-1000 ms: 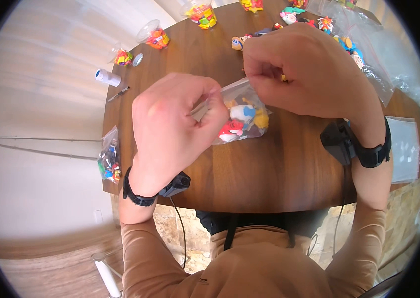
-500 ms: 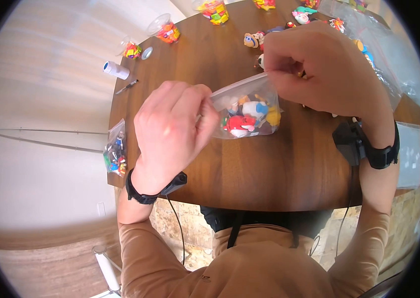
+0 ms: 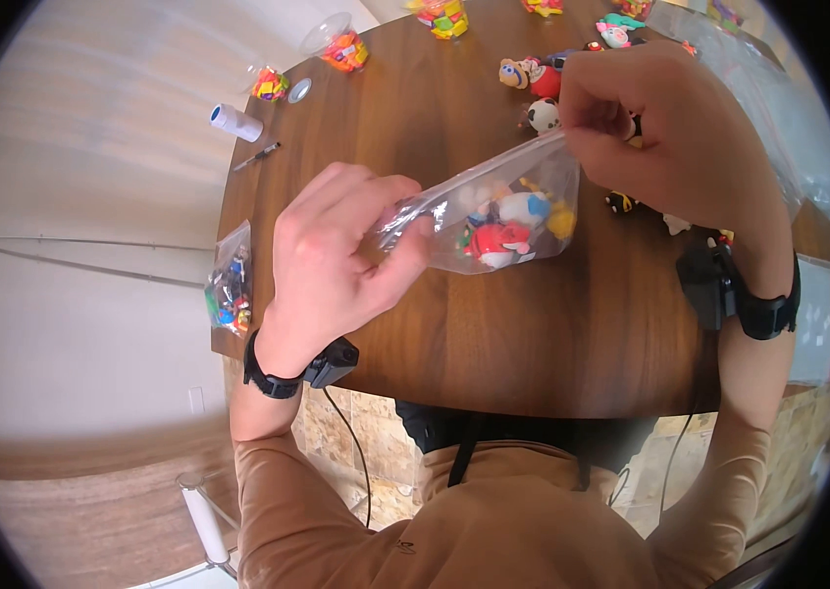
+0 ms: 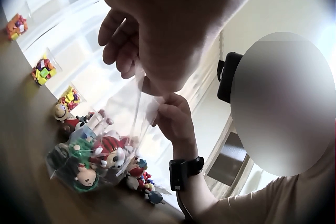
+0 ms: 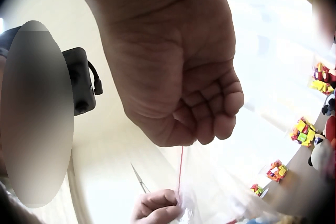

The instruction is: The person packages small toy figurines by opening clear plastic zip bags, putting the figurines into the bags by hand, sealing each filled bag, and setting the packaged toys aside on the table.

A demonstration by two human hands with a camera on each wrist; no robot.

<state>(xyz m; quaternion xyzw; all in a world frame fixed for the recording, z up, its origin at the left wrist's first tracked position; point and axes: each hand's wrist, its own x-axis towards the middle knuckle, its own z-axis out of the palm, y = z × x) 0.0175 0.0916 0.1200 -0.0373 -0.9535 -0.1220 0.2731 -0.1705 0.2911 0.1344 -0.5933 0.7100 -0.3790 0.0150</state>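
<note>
A clear zip bag (image 3: 454, 236) with several toy figures inside hangs over the table, its top edge slanting up to the right. My left hand (image 3: 332, 245) holds the bag's left end between thumb and fingers, where the plastic is crumpled. My right hand (image 3: 655, 147) pinches the upper right corner, its fingers curled in. Through the plastic show a red and white figure (image 3: 498, 243), a blue and white one (image 3: 525, 207) and a yellow one (image 3: 561, 220). A green figure (image 4: 81, 150) shows low in the bag in the left wrist view.
Loose toy figures (image 3: 541, 116) lie beyond and under my right hand. Clear cups of colourful pieces (image 3: 343, 51) line the far edge. A filled bag (image 3: 230, 285), a pen (image 3: 258, 156) and a white bottle (image 3: 236, 123) are at the left; plastic bags (image 3: 758, 108) at the right.
Both hands and the bag have shifted right in the head view. The hands are farther apart, the bag's top edge is stretched between them, and the left fingers have spread from the thumb.
</note>
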